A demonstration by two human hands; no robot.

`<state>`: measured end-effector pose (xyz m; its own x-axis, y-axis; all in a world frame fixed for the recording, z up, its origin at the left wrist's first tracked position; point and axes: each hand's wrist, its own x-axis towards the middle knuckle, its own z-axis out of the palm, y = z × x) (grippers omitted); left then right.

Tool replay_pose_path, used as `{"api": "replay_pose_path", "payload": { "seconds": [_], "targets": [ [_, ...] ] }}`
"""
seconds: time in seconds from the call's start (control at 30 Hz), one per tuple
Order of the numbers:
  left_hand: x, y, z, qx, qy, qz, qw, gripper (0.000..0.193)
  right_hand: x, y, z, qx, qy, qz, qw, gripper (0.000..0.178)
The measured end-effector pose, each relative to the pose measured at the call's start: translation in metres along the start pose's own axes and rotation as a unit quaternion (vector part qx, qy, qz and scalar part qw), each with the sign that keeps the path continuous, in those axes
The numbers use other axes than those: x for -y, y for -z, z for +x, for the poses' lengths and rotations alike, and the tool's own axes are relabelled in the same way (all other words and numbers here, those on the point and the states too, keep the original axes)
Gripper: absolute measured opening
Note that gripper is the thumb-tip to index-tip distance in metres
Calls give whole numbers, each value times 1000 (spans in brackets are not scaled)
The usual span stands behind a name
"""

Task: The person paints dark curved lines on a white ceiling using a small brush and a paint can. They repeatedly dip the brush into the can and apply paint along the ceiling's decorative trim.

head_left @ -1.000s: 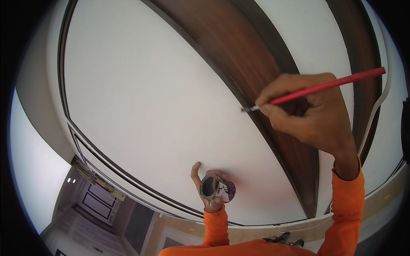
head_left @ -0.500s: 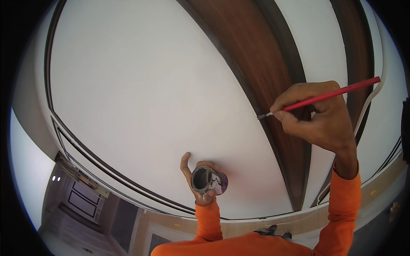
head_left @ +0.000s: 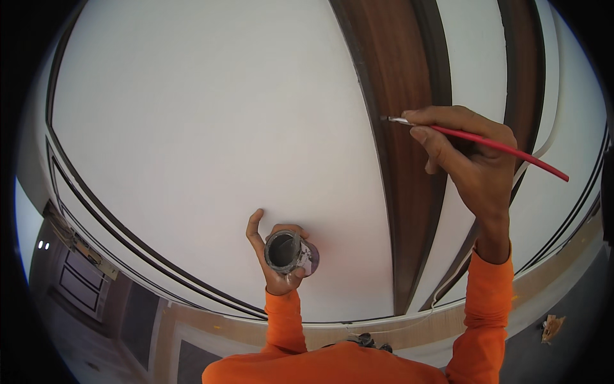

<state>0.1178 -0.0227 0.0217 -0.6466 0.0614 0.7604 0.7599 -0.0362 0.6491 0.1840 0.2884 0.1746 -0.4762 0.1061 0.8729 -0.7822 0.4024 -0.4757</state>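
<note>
My right hand (head_left: pixel 470 144) pinches a thin paintbrush (head_left: pixel 499 146) with a red handle and pale ferrule. Its dark tip lies at the dark left border (head_left: pixel 378 137) of a brown wood-grain panel (head_left: pixel 412 173) on the wall; whether the bristles touch it I cannot tell. Lower and to the left, my left hand (head_left: pixel 276 280) is wrapped round a small open paint can (head_left: pixel 289 251), with one finger raised off it. Dark grey paint coats the can's mouth and inside, and its outer side shows white and purple.
A white wall surface (head_left: pixel 211 147) spreads left of the panel, edged by dark trim lines (head_left: pixel 153 267). Another brown strip (head_left: pixel 526 70) and a pale cable (head_left: pixel 549 137) are at right. A crumpled brown scrap (head_left: pixel 552 328) lies on the floor, lower right; a panelled door (head_left: pixel 82 283) stands lower left.
The brush tip has moved up along the dark border, and its handle now slants down to the right. My left hand and the can appear shifted left as the whole view has turned.
</note>
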Motion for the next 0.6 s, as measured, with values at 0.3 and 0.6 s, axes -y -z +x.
{"api": "replay_pose_path", "payload": {
  "seconds": [0.3,0.6],
  "targets": [
    [10,4,0,5,-34,0,999,130,8,-8,-3,5,-46,-19,999,15],
    [0,-3,2,-15,-22,-11,1000,138,15,-10,-10,45,-14,-94,994,15]
  ]
}}
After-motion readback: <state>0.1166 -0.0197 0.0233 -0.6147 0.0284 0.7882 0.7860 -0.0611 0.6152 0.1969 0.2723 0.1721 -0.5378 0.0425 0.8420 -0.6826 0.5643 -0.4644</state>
